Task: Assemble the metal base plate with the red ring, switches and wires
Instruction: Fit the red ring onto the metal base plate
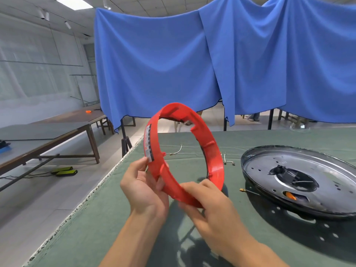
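I hold the red ring [215, 160] upright in the air above the green table, tilted toward me. My left hand [143, 187] grips its lower left rim, thumb near a grey label strip. My right hand [208, 201] grips the bottom rim from the right. The round metal base plate [308, 170] lies flat on the table to the right, with a dark central opening and an orange part showing in a slot. Short wires [178, 151] with brass ends lie on the cloth behind the ring, and another wire [248, 191] lies by the plate's left edge.
The green cloth table [115, 218] ends in a frayed left edge, with tiled floor beyond. A long brown table [57, 128] stands at the left. Blue curtains [192, 64] hang behind the table on black stands.
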`<state>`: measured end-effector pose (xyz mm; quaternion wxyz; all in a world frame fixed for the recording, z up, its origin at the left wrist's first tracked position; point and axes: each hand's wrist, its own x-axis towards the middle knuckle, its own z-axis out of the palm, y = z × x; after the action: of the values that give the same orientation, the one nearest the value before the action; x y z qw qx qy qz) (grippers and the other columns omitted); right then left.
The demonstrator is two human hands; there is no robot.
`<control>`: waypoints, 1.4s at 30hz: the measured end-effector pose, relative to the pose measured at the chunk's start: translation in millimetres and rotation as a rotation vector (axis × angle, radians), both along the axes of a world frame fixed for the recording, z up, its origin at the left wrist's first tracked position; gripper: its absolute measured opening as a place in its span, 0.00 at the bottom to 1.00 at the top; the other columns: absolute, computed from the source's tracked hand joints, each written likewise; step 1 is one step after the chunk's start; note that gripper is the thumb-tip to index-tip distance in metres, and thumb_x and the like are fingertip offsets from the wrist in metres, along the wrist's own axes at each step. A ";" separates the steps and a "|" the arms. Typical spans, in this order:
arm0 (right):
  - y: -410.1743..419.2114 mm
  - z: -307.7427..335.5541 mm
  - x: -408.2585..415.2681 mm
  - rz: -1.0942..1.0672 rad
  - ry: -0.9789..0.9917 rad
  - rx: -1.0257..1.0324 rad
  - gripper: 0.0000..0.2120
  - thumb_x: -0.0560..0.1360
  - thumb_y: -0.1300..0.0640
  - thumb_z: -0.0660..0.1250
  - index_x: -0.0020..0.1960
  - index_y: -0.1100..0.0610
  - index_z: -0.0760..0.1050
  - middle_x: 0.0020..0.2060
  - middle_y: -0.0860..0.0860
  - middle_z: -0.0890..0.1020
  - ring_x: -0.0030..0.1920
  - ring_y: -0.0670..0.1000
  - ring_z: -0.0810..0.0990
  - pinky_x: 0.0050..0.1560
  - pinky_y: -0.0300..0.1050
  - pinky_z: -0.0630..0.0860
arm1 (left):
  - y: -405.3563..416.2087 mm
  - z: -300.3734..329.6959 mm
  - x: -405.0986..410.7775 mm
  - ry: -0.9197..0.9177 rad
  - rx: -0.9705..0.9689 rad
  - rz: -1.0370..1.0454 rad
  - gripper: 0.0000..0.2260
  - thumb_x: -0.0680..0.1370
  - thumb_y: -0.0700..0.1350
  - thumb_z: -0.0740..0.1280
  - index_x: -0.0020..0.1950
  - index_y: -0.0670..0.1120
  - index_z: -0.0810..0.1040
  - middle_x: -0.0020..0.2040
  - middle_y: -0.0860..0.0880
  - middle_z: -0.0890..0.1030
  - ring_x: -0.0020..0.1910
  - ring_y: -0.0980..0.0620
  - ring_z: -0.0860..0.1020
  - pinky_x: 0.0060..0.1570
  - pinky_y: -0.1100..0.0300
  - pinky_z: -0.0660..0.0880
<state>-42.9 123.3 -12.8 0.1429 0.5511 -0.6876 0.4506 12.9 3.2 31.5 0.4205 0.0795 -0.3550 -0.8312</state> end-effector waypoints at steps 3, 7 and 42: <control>5.4 4.1 -13.3 -0.051 0.030 -0.038 0.10 0.75 0.56 0.66 0.55 0.49 0.79 0.43 0.40 0.79 0.43 0.48 0.73 0.44 0.44 0.73 | -4.6 -4.1 -1.3 -0.031 0.063 0.007 0.14 0.75 0.46 0.56 0.36 0.43 0.77 0.33 0.43 0.79 0.28 0.50 0.72 0.32 0.59 0.68; 10.9 7.6 -26.7 -0.155 0.220 0.017 0.08 0.74 0.59 0.67 0.52 0.55 0.81 0.38 0.47 0.82 0.38 0.54 0.73 0.42 0.48 0.73 | -6.3 -13.4 -7.9 -0.100 0.105 -0.050 0.13 0.75 0.46 0.55 0.39 0.42 0.76 0.36 0.44 0.77 0.37 0.47 0.75 0.44 0.53 0.71; 55.1 11.6 -35.8 -0.679 0.181 0.172 0.09 0.66 0.62 0.71 0.45 0.54 0.81 0.44 0.47 0.82 0.49 0.53 0.73 0.47 0.48 0.71 | 29.7 -65.1 -13.0 -0.725 -1.798 0.403 0.11 0.77 0.52 0.62 0.58 0.52 0.74 0.55 0.55 0.77 0.56 0.52 0.72 0.54 0.60 0.66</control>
<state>-78.7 178.3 -1.2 0.2979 0.3391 -0.8514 0.2671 -0.1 32.9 -33.6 0.3239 0.0394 -0.9409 -0.0906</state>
